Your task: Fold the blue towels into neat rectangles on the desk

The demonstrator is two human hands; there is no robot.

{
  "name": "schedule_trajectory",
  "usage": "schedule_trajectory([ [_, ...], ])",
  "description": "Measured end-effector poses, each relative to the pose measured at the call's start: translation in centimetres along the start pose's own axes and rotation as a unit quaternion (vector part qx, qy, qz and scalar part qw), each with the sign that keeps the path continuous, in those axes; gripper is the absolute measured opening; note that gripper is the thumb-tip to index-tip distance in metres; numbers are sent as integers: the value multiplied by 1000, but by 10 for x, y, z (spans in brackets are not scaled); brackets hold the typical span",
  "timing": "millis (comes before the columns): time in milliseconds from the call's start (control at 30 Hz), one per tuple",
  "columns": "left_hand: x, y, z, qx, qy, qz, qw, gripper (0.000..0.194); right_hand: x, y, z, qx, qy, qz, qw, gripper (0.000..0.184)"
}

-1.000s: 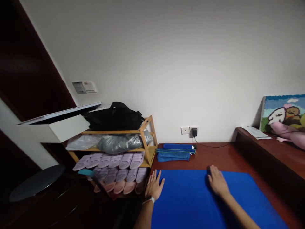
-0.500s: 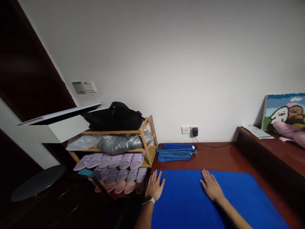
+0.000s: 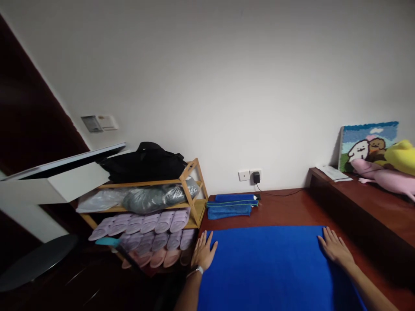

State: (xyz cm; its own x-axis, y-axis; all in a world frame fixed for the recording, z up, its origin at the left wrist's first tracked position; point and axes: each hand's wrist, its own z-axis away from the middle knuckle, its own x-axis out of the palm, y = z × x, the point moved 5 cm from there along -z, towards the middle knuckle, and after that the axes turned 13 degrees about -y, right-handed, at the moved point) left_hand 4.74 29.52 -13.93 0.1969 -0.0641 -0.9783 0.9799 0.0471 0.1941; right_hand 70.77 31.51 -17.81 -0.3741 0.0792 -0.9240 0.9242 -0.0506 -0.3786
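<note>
A blue cloth (image 3: 266, 263) lies spread flat on the reddish-brown wooden table (image 3: 285, 211); its near end runs out of view. My left hand (image 3: 204, 252) rests flat at the cloth's far left corner, fingers apart, with a watch on the wrist. Over at the far right corner, my right hand (image 3: 337, 248) lies palm down with fingers stretched, touching the cloth's edge. Folded blue cloths (image 3: 231, 206) sit in a small pile behind the spread one, against the wall.
A wooden rack (image 3: 191, 190) on the left holds slippers (image 3: 151, 221), plastic-wrapped items and a black bag (image 3: 145, 162). To the right, a raised ledge (image 3: 359, 194) carries papers, a fluffy picture (image 3: 366, 144) and a pink plush toy (image 3: 389, 179). A charger (image 3: 256, 177) is plugged into the wall.
My right hand has slid right along the cloth's far edge, from its middle to the right corner. My left hand stays at the left corner. The view has turned slightly right.
</note>
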Motion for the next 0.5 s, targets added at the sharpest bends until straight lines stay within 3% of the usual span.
schedule_trajectory([
  [100,-9,-3,-3,3,3,65,998,70,-3,-35,18,26,14,-20,999,73],
  [200,-23,-8,0,5,19,96,995,60,5,-93,48,-8,29,-35,999,71],
  [333,-27,-3,34,41,45,96,994,50,33,-209,102,-99,-6,-43,994,74],
  [500,-3,30,112,126,15,29,992,54,73,-366,160,-220,-114,-49,968,69],
])
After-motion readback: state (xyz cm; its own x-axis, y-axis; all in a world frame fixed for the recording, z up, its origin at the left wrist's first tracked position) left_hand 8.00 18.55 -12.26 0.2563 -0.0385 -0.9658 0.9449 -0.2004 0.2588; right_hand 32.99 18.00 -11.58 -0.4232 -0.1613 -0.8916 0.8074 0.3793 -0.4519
